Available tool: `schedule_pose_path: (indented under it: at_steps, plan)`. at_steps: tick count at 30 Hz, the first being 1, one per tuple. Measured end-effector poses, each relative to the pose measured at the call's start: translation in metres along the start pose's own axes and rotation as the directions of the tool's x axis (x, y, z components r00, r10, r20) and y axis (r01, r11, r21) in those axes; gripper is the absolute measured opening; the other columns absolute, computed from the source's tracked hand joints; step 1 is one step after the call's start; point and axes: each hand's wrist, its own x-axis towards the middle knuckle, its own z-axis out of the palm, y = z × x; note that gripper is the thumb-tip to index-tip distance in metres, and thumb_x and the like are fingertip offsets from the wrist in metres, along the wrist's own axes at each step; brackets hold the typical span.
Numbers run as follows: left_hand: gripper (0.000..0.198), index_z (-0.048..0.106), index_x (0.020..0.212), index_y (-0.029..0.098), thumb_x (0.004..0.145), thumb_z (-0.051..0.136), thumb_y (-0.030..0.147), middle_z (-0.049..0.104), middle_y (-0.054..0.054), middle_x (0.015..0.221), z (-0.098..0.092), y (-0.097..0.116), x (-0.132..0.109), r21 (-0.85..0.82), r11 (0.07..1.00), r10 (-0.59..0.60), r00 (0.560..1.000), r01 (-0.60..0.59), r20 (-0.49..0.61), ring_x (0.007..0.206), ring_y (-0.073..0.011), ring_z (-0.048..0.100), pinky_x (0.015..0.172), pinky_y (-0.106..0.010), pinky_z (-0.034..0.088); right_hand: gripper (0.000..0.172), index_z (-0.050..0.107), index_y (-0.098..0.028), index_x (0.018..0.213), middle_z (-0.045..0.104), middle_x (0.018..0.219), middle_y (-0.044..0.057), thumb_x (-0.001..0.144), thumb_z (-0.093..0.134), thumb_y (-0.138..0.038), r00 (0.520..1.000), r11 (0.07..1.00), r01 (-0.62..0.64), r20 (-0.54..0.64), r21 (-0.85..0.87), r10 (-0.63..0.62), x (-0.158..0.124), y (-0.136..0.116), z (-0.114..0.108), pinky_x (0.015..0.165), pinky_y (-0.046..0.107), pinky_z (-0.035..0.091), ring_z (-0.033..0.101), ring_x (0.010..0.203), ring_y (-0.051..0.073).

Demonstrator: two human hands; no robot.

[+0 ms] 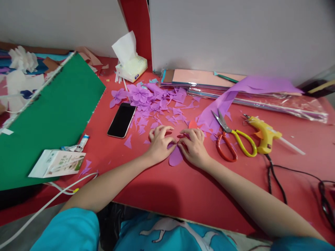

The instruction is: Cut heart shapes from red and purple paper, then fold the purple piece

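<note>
Between my two hands, over the red table, is a purple paper petal piece (175,158) with a rounded lobe toward me. My left hand (161,144) pinches its left side between thumb and forefinger. Thumb and forefinger of my right hand (194,145) pinch it near the middle, close to the left fingertips. The fingers cover much of the paper. A small red paper piece (193,124) shows just beyond my right hand. Purple paper flowers (140,94) and many purple scraps (163,103) lie farther back.
A black phone (121,120) lies left of my hands, near a green board (60,111). Scissors (229,130) and a yellow glue gun (265,134) with its cord are on the right. A tissue pack (133,68) and wrapped paper sheets (199,77) stand at the back.
</note>
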Motion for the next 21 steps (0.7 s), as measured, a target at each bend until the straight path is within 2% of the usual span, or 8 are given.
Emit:
schedule_pose_path:
  at_steps: [6, 10, 21]
  plan:
    - [0.008, 0.068, 0.073, 0.022, 0.078, 0.063, 0.024, 0.055, -0.006, 0.12, 0.0009, -0.0019, 0.0005, -0.011, 1.0, 0.006, 1.0, -0.006, 0.012, 0.117, -0.0279, 0.042, 0.093, -0.053, 0.029, 0.011, 0.063, -0.019, 0.075, 0.056, 0.109, 0.01, 0.081, 0.055, -0.022, 1.0, 1.0, -0.02, -0.005, 0.006, 0.02, -0.0002, -0.0006, -0.0018, 0.092, 0.052, 0.03, 0.044, 0.103, 0.028]
    - [0.008, 0.068, 0.072, 0.022, 0.078, 0.062, 0.024, 0.056, -0.006, 0.12, 0.0003, -0.0022, 0.0018, -0.017, 1.0, 0.001, 1.0, 0.0, 0.03, 0.117, -0.0283, 0.042, 0.093, -0.053, 0.03, 0.009, 0.064, -0.019, 0.078, 0.055, 0.111, 0.01, 0.079, 0.058, -0.025, 1.0, 1.0, -0.02, 0.007, -0.008, 0.02, -0.0003, -0.0008, -0.0018, 0.092, 0.052, 0.03, 0.043, 0.105, 0.03]
    - [0.009, 0.067, 0.077, 0.022, 0.081, 0.06, 0.026, 0.054, -0.007, 0.121, 0.0004, -0.0037, 0.0002, 0.003, 1.0, 0.006, 0.999, -0.006, 0.048, 0.118, -0.0282, 0.041, 0.093, -0.05, 0.028, 0.013, 0.065, -0.018, 0.077, 0.057, 0.109, 0.011, 0.083, 0.053, -0.021, 1.0, 1.0, 0.013, -0.01, -0.019, -0.013, -0.0004, -0.0008, -0.0006, 0.091, 0.051, 0.031, 0.043, 0.102, 0.028]
